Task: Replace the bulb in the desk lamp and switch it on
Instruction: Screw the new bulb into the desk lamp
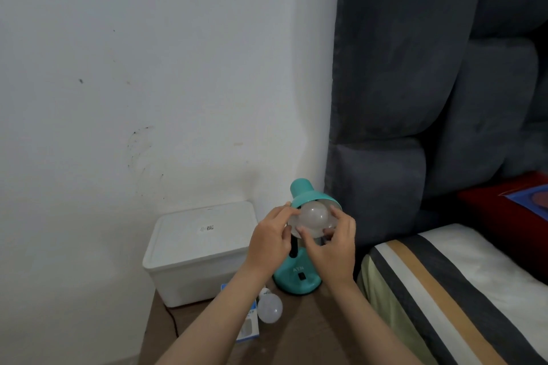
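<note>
A teal desk lamp (297, 277) stands on a brown bedside table, its shade (308, 191) tilted toward me. A round white bulb (313, 215) sits in the shade's mouth. My right hand (333, 246) has its fingertips around that bulb from below and from the right. My left hand (271, 238) grips the shade's left rim, with one finger touching the bulb. A second white bulb (269, 307) lies loose on the table in front of the lamp base, beside a blue and white bulb box (248, 327). A black rocker switch (301, 276) is on the lamp base.
A white lidded plastic box (198, 249) stands left of the lamp against the white wall. A dark cable (173, 320) runs down the table beside it. A grey padded headboard (415, 98) and a bed with striped bedding (444, 290) lie right of the table.
</note>
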